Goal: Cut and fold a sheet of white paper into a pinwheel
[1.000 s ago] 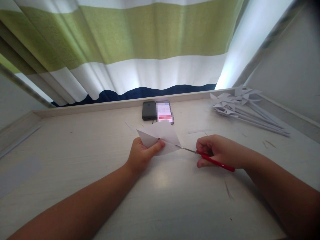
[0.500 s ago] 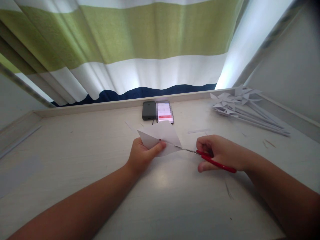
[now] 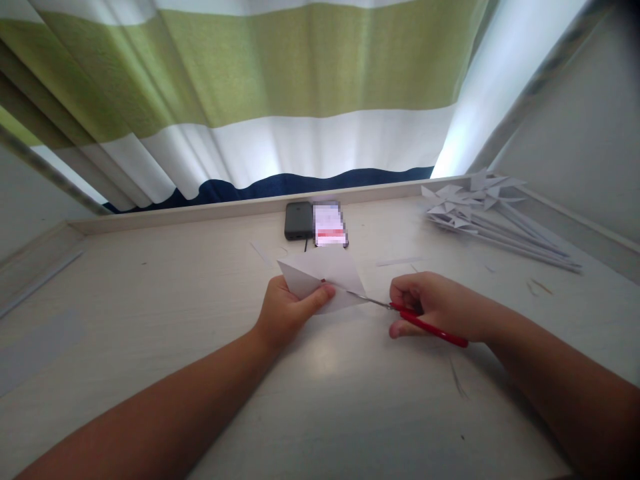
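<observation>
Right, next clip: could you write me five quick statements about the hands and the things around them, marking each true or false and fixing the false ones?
1. The right hand holds the red-handled scissors. True.
2. The left hand grips a pencil. False: it holds a white paper sheet.
3. The scissors' blades meet the sheet's right side. True.
4. The paper pinwheels lie to the person's left. False: they lie at the far right.
5. The power bank lies beside the phone. True.
</observation>
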The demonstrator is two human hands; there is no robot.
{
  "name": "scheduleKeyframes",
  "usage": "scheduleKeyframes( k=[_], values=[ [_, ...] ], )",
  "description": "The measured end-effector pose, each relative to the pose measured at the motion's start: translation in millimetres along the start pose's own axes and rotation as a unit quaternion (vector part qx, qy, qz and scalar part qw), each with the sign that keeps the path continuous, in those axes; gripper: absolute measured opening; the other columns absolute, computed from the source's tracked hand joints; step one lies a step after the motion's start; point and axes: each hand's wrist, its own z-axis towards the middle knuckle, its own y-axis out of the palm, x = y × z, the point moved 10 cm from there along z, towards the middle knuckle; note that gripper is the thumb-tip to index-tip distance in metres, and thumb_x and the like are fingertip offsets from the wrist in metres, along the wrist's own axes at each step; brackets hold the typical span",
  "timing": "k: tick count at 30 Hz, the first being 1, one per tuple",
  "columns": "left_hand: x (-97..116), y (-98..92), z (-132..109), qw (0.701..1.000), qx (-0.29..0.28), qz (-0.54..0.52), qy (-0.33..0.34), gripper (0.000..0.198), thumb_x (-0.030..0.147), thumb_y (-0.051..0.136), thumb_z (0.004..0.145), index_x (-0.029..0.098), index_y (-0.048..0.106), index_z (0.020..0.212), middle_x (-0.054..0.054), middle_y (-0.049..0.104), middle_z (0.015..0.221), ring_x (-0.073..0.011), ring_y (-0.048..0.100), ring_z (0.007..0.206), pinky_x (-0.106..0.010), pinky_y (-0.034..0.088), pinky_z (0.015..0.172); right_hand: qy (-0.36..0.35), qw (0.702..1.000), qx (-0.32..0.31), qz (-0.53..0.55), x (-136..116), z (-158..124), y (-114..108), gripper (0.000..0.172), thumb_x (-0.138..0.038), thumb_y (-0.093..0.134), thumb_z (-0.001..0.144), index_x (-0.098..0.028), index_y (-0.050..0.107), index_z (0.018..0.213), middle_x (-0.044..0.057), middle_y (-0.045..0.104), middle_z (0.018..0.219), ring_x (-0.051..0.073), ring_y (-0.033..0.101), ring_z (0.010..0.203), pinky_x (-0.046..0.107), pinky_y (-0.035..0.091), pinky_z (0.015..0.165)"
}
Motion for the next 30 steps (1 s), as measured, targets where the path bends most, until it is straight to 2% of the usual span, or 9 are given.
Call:
scheduleKeyframes(
  k=[9,16,25,30],
  values=[
    [4.7,-0.2,-0.7,1.0,0.003,0.014,0.012,0.025,0.032,0.078,0.07,0.012,0.074,0.085,-0.007,0.076,0.085,-0.018,0.07,0.076,-0.023,0.055,0.068,-0.009,1.0,0.001,0.003,-1.4,-1.6,1.2,0.041,-0.048,0.078,0.061,-0.02,0.049,0.067,-0.005,0.05,0.058,0.012,0.042,0.053,0.025,0.03,0.048],
    [8.4,4.1,-1.9,0.999,-0.022,0.018,0.028,0.027,0.031,0.078,0.07,0.013,0.074,0.089,-0.008,0.076,0.089,-0.0199,0.071,0.079,-0.026,0.057,0.07,-0.002,1.0,-0.011,0.022,-3.4,-2.7,4.1,0.041,-0.047,0.08,0.06,-0.02,0.051,0.07,-0.004,0.051,0.06,0.012,0.044,0.055,0.025,0.031,0.049],
    [12.8,3.4,-3.0,0.999,-0.004,0.033,0.022,0.029,0.033,0.078,0.068,0.011,0.074,0.088,-0.01,0.075,0.088,-0.023,0.071,0.079,-0.029,0.057,0.07,0.002,0.999,0.005,0.031,-3.9,-1.6,3.6,0.044,-0.053,0.079,0.057,-0.02,0.053,0.07,-0.004,0.052,0.06,0.012,0.044,0.054,0.025,0.032,0.049],
    [12.6,0.1,-2.6,0.999,0.015,0.04,0.016,0.03,0.033,0.078,0.067,0.01,0.074,0.086,-0.01,0.075,0.087,-0.0233,0.07,0.078,-0.03,0.057,0.069,0.011,1.0,0.013,0.016,-2.5,1.1,3.9,0.044,-0.056,0.076,0.06,-0.02,0.053,0.068,-0.003,0.052,0.058,0.012,0.045,0.053,0.025,0.032,0.05]
  ],
)
